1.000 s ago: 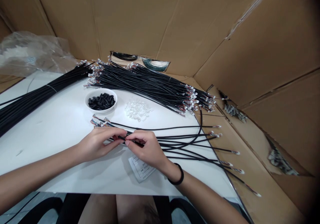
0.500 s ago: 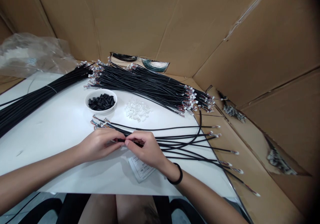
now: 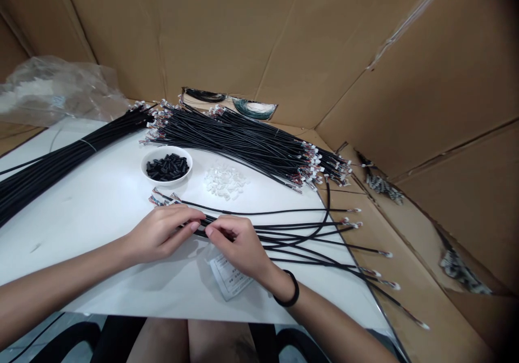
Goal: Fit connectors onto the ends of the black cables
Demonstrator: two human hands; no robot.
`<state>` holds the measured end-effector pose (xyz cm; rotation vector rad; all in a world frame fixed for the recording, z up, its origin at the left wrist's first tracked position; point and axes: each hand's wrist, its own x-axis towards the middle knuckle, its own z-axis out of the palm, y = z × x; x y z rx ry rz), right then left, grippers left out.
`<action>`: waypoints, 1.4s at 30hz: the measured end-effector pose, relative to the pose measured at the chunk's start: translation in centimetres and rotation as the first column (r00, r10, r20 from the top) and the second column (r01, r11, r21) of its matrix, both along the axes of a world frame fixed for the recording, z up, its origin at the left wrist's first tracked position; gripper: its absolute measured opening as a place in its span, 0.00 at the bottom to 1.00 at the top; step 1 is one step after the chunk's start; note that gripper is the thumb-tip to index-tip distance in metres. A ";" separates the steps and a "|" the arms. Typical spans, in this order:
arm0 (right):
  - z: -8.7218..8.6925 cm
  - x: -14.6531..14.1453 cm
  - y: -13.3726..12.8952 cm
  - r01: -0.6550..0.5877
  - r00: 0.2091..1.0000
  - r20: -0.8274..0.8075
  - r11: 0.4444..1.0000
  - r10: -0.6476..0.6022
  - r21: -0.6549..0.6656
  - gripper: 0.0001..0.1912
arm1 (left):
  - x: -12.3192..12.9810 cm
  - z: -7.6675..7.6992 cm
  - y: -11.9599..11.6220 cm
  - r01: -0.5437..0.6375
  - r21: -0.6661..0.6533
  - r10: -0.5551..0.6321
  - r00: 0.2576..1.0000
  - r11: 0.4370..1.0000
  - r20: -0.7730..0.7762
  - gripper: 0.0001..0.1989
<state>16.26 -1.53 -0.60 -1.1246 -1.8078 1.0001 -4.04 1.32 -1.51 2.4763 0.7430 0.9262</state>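
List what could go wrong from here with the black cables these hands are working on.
The black cables fanned out from the right hand run over the table edge onto the cardboard, so a tug might snag or tangle them. The left hand works near the loose white plastic connectors, which could get knocked and scattered. The paper slip under the right hand might get dragged along.

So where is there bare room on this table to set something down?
The largest free patch is the white tabletop left of the left hand, below the long cable bundle and the white bowl. A smaller one lies below the right hand, around the printed slip. Crowded at the back, under the wire harnesses, and right, under loose cables.
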 end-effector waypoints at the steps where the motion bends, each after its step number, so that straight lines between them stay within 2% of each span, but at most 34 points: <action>1: 0.0 0.0 0.0 0.000 1.000 -0.001 1.000 0.000 0.002 0.14 | 0.0 0.0 0.0 0.009 -0.006 -0.009 1.000 1.000 -0.005 0.10; 5: -0.1 0.0 0.0 0.003 1.000 0.001 1.000 -0.003 0.003 0.13 | 0.1 0.1 0.0 0.020 -0.012 -0.020 1.000 1.000 -0.007 0.09; 9: -0.5 0.0 -0.1 0.002 0.999 -0.035 0.998 -0.004 -0.064 0.08 | 0.1 0.1 0.1 -0.005 -0.011 0.004 1.000 1.000 -0.018 0.08; 11: -0.6 0.0 -0.1 -0.005 0.999 -0.054 0.997 0.001 -0.083 0.11 | 0.1 0.1 0.2 -0.020 -0.014 0.020 0.999 1.000 -0.026 0.11; 19: -0.5 -0.1 0.0 -0.026 0.999 -0.042 1.000 0.025 -0.008 0.05 | 0.2 -0.2 0.3 0.022 0.013 -0.022 0.999 1.000 -0.026 0.16; 28: -0.4 -0.1 -0.1 -0.020 1.000 0.014 1.000 0.020 -0.003 0.06 | 0.2 0.5 -0.1 0.052 -0.001 -0.052 0.997 0.999 -0.060 0.10; 34: -0.7 -0.1 -0.1 -0.004 1.000 -0.031 0.998 0.002 -0.066 0.09 | 0.3 0.3 -0.2 0.042 -0.010 -0.042 0.998 0.999 -0.040 0.06; 42: -0.9 -0.1 0.0 0.001 0.997 -0.072 0.999 -0.004 -0.048 0.08 | 0.4 0.1 -0.1 0.069 -0.003 -0.069 0.997 0.998 -0.044 0.05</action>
